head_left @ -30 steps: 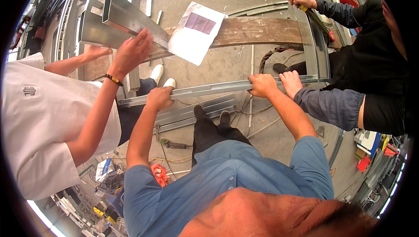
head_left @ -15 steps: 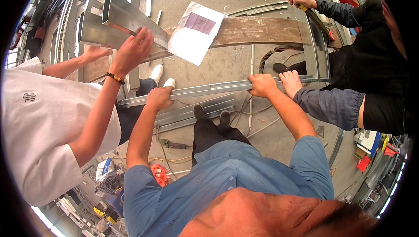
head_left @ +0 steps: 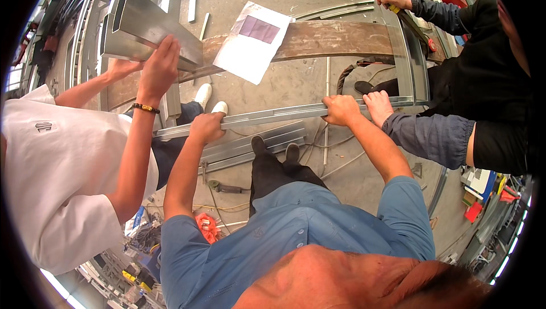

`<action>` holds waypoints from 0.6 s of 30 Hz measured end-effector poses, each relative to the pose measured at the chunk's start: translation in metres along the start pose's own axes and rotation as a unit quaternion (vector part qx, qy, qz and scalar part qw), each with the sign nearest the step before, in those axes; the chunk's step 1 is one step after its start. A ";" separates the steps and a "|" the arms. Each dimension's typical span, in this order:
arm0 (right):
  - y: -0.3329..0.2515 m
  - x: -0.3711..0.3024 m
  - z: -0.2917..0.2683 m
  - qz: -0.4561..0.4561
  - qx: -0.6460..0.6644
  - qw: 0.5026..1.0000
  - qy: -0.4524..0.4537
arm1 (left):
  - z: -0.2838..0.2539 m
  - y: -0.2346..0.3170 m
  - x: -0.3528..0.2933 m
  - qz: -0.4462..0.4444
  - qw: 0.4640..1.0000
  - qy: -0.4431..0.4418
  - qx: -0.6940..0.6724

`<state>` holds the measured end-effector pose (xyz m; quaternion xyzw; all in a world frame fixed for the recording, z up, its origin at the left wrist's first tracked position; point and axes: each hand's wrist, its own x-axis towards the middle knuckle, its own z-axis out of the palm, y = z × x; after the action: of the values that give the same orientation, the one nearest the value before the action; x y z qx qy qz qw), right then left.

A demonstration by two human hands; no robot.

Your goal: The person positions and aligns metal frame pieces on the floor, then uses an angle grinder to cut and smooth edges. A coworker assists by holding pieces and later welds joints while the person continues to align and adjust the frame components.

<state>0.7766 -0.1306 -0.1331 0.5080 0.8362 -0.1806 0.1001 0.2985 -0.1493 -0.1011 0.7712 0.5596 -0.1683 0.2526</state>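
The fingers of the person's left hand [head_left: 207, 127] are closed over a long, narrow, silver metal rail [head_left: 273, 114], toward its left end; those of the right hand [head_left: 340, 110] are clamped on it too, further to the right. The fingertips go behind the rail, so how deep they reach cannot be told. The rail lies across in front of the person's body, between the two hands and beyond them.

Such a rail is probably stiff along its length and not very heavy, but the smooth metal may be slippery and its thin edges may be sharp. A wide hold by two hands, as here, seems a good one, with the palms on the flat side and not on the cut ends.

Just beside the right hand, a co-worker's bare hand [head_left: 379, 107] rests on the rail, near where its right end meets upright grey metal bars [head_left: 419, 70]; on this side there is little room. The left end comes near to another co-worker's dark trousers [head_left: 166, 161].

Ahead of the rail, concrete floor [head_left: 284, 89] gives some open room, up to the near edge of a rusty brown plank [head_left: 335, 38]. A white paper sheet with a purple rectangle [head_left: 250, 64] lies over this plank, its lowest corner hanging past the near edge. Toward the person's feet, flat silver metal strips [head_left: 278, 136] lie on the floor.
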 end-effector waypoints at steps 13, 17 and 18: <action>0.005 0.005 0.009 -0.010 0.001 1.000 -0.011 | 0.007 -0.008 -0.003 -0.006 1.000 0.004 -0.004; 0.001 -0.001 -0.001 -0.004 0.001 1.000 -0.014 | 0.030 -0.021 0.008 0.014 0.999 0.027 -0.031; 0.002 -0.003 -0.003 0.000 0.005 1.000 -0.015 | 0.033 -0.023 0.009 0.019 0.999 0.026 -0.030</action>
<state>0.7796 -0.1308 -0.1302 0.5056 0.8337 -0.1929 0.1101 0.2799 -0.1559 -0.1377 0.7777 0.5563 -0.1269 0.2640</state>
